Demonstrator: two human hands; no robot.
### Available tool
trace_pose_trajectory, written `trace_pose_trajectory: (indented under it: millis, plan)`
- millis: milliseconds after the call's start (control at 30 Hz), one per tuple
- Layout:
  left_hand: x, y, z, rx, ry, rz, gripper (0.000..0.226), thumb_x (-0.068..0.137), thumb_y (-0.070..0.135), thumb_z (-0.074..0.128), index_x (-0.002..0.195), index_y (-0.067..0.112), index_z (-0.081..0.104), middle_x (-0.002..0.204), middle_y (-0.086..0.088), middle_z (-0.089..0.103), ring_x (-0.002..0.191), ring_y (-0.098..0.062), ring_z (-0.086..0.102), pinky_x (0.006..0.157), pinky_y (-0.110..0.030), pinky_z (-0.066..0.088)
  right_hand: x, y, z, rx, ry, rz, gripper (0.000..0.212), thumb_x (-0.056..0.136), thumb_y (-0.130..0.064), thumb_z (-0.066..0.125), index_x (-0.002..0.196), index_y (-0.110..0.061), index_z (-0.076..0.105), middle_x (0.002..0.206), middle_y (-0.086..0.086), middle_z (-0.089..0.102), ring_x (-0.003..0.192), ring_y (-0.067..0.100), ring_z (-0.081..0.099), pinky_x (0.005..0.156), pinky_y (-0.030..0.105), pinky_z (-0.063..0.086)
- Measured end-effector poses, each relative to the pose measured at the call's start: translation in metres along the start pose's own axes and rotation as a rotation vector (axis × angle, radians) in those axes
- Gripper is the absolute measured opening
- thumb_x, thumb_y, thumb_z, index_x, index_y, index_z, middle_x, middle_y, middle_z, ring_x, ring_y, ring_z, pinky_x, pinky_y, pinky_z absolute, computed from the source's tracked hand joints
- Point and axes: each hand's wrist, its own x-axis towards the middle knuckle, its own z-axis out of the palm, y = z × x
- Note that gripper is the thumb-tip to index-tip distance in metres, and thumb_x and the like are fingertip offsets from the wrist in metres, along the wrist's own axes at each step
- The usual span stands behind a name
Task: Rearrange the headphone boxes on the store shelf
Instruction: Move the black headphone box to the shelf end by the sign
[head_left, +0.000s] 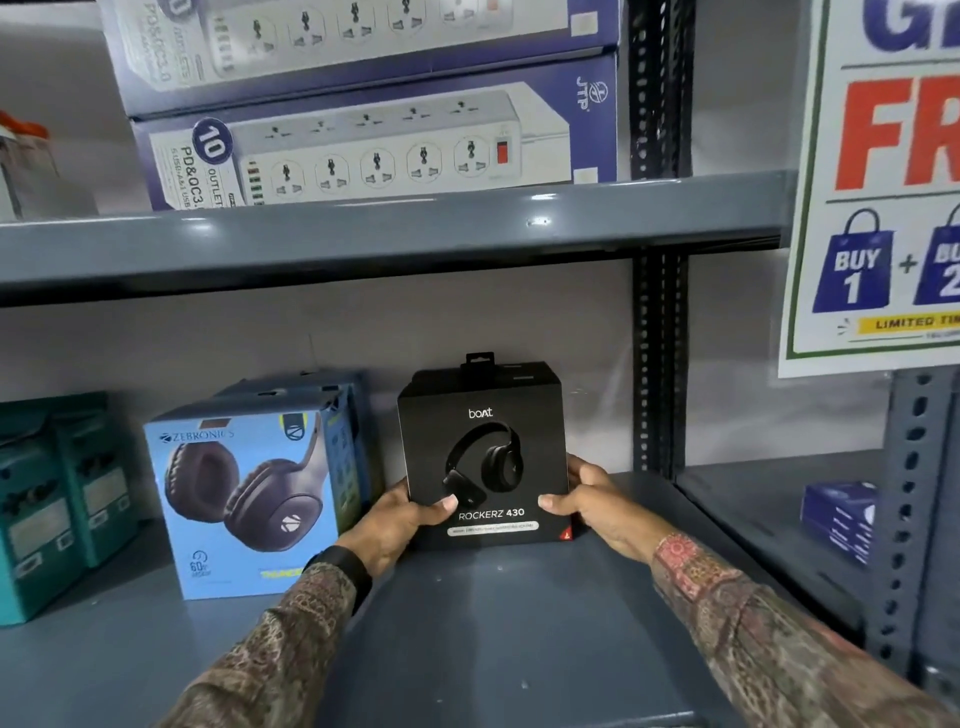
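two hands grip the black headphone box (485, 452) upright on the grey shelf (493, 623): left hand (402, 519) wrapped on its left edge, right hand (589, 501) on its right edge. just left stands the blue headphone box (244, 499).

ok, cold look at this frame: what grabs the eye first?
The black boAt headphone box, upright at the centre of the lower shelf, gripped at its lower corners by the left hand and right hand. Just left of it stands the light blue Zebronics headphone box. At the right edge hangs a promo poster with big red letters, and the shelf above holds stacked power strip boxes.
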Motion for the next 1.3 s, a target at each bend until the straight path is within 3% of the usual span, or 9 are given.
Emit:
trace_pose_trajectory:
  millis: [133, 333, 467, 667, 867, 1033, 1100, 1167, 1300]
  plan:
    - [-0.007, -0.001, 0.003, 0.051, -0.011, 0.025, 0.037, 0.096, 0.001, 0.076, 0.132, 0.002, 0.07, 0.112, -0.008, 0.087, 0.119, -0.033, 0.076, 0.111, -0.045, 0.057, -0.01, -0.005, 0.005, 0.008, 0.039, 0.03, 0.064, 0.081, 0.018, 0.062, 0.134, -0.018, 0.066, 0.107, -0.002, 0.08, 0.111, 0.025, 0.071, 0.089, 0.031, 0.057]
    - [-0.054, 0.001, 0.023, 0.148, -0.054, 0.071, 0.036, 0.099, 0.006, 0.075, 0.135, 0.005, 0.067, 0.109, -0.003, 0.087, 0.092, -0.01, 0.082, 0.074, -0.021, 0.064, -0.06, -0.016, 0.01, -0.102, 0.127, 0.095, 0.064, 0.078, 0.016, 0.053, 0.134, -0.013, 0.055, 0.111, 0.001, 0.062, 0.096, 0.011, 0.056, 0.071, 0.026, 0.047]
    - [-0.095, -0.009, 0.033, 0.186, -0.086, 0.168, 0.053, 0.1, 0.006, 0.073, 0.15, 0.011, 0.057, 0.133, -0.007, 0.079, 0.105, -0.009, 0.079, 0.084, -0.02, 0.063, -0.111, -0.016, 0.009, -0.165, 0.233, 0.107, 0.03, 0.075, 0.015, 0.056, 0.086, -0.012, 0.049, 0.092, 0.009, 0.055, 0.081, 0.018, 0.051, 0.064, 0.031, 0.043]
    - [-0.15, -0.027, 0.043, 0.212, -0.062, 0.289, 0.061, 0.101, 0.014, 0.074, 0.157, 0.021, 0.05, 0.135, 0.02, 0.073, 0.119, 0.006, 0.07, 0.114, -0.024, 0.053, -0.172, -0.004, 0.02, -0.133, 0.274, -0.032, 0.064, 0.066, 0.021, 0.047, 0.116, -0.015, 0.063, 0.087, 0.004, 0.067, 0.083, 0.023, 0.058, 0.063, 0.032, 0.045]
    - [-0.17, -0.031, 0.045, 0.24, -0.046, 0.309, 0.085, 0.091, 0.046, 0.077, 0.165, 0.026, 0.04, 0.156, 0.012, 0.063, 0.145, -0.009, 0.058, 0.129, -0.04, 0.04, -0.196, -0.005, 0.03, -0.119, 0.322, -0.021, 0.07, 0.067, 0.023, 0.046, 0.122, -0.016, 0.066, 0.096, 0.004, 0.072, 0.094, 0.023, 0.065, 0.07, 0.033, 0.052]
    - [-0.162, -0.042, 0.039, 0.299, -0.023, 0.301, 0.125, 0.067, 0.092, 0.069, 0.169, 0.036, 0.027, 0.165, 0.013, 0.055, 0.152, -0.013, 0.052, 0.13, -0.045, 0.038, -0.205, -0.008, 0.036, -0.189, 0.366, -0.005, 0.056, 0.066, 0.02, 0.049, 0.098, -0.021, 0.069, 0.088, 0.003, 0.07, 0.091, 0.029, 0.065, 0.075, 0.037, 0.051]
    - [-0.169, -0.037, 0.04, 0.299, -0.038, 0.289, 0.128, 0.068, 0.093, 0.069, 0.172, 0.036, 0.02, 0.17, 0.011, 0.05, 0.157, -0.015, 0.047, 0.131, -0.044, 0.036, -0.206, -0.006, 0.036, -0.238, 0.39, -0.004, 0.061, 0.065, 0.016, 0.05, 0.105, -0.025, 0.07, 0.092, 0.003, 0.073, 0.094, 0.032, 0.069, 0.074, 0.04, 0.054]
    - [-0.185, -0.028, 0.042, 0.251, -0.032, 0.281, 0.121, 0.084, 0.077, 0.07, 0.175, 0.027, 0.006, 0.177, 0.007, 0.035, 0.165, -0.018, 0.034, 0.135, -0.04, 0.027, -0.212, -0.001, 0.037, -0.314, 0.438, -0.026, 0.078, 0.072, 0.013, 0.052, 0.135, -0.031, 0.065, 0.11, 0.002, 0.077, 0.097, 0.027, 0.071, 0.076, 0.038, 0.057]
    - [-0.215, -0.029, 0.028, 0.163, -0.03, 0.256, 0.113, 0.098, 0.055, 0.07, 0.174, 0.019, -0.004, 0.183, -0.001, 0.014, 0.169, -0.015, 0.018, 0.137, -0.039, 0.022, -0.252, 0.006, 0.06, -0.292, 0.67, -0.154, 0.086, 0.084, 0.021, 0.05, 0.16, -0.018, 0.045, 0.158, 0.007, 0.057, 0.143, 0.024, 0.056, 0.117, 0.036, 0.045]
